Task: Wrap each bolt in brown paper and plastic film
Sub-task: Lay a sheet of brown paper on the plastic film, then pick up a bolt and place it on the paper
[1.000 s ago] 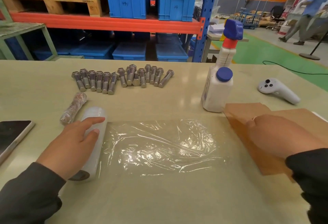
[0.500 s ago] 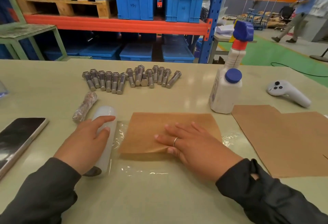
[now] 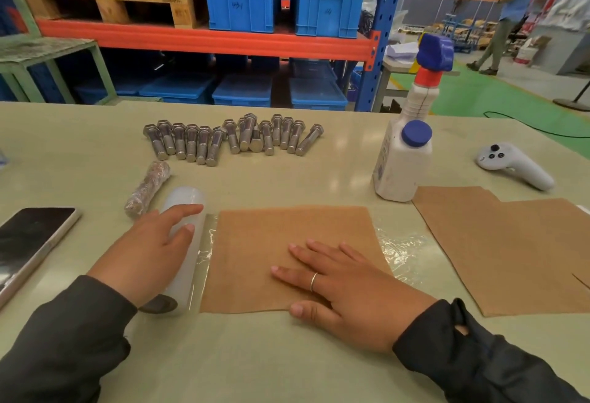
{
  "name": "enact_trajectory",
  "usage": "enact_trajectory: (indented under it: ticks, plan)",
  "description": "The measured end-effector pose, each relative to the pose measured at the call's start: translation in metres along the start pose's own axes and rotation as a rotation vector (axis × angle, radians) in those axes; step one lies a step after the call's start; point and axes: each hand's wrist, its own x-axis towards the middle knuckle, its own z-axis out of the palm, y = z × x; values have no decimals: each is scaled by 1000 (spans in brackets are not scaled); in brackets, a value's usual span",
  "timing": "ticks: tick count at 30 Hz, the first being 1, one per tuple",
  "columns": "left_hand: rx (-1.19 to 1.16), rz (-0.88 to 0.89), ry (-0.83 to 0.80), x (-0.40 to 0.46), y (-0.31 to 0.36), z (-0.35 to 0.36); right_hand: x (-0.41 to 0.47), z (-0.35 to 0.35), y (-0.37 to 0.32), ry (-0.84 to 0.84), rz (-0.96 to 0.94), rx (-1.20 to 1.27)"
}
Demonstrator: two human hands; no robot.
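right hand (image 3: 348, 287) flat, fingers straight, pressing brown paper (image 3: 287, 243) onto film. left hand (image 3: 150, 252) rests on film roll (image 3: 183, 255) left of paper. bolts (image 3: 230, 139) beyond paper: heavy, stiff, likely roll; you grip mid-shank.

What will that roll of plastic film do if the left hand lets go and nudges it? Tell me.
The film roll is a smooth cylinder lying on its side on the flat table, so it would probably roll. The film already pulled out lies under the brown paper sheet, pressed by the right hand, which may check it.
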Motion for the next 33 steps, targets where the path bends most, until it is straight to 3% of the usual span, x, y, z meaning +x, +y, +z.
enact_trajectory:
  ticks: [4, 7, 9, 13, 16, 21, 28, 33]
  plan:
    - [238, -14, 20, -1, 12, -6, 2, 6, -1, 27, 3, 13]
    - [504, 157, 191, -1, 26, -11, 1, 10, 0, 32, -6, 12]
    - [568, 268, 199, 1, 44, -6, 1, 12, 1, 36, -11, 18]
    - [620, 403, -41, 6, 79, 34, 0, 7, 0, 20, -23, 73]
    - [631, 384, -157, 10, 74, 52, 2, -7, 1, 84, -27, 190]
    - [605, 436, -87, 10, 65, 56, 29, -45, 22, 462, 94, 269]
    - [620, 429, -48, 12, 65, 58, 145, -65, 70, 385, 323, 357]
    - [606, 433, -70, 11, 67, 59, 186, -62, 89, 400, 397, 261]
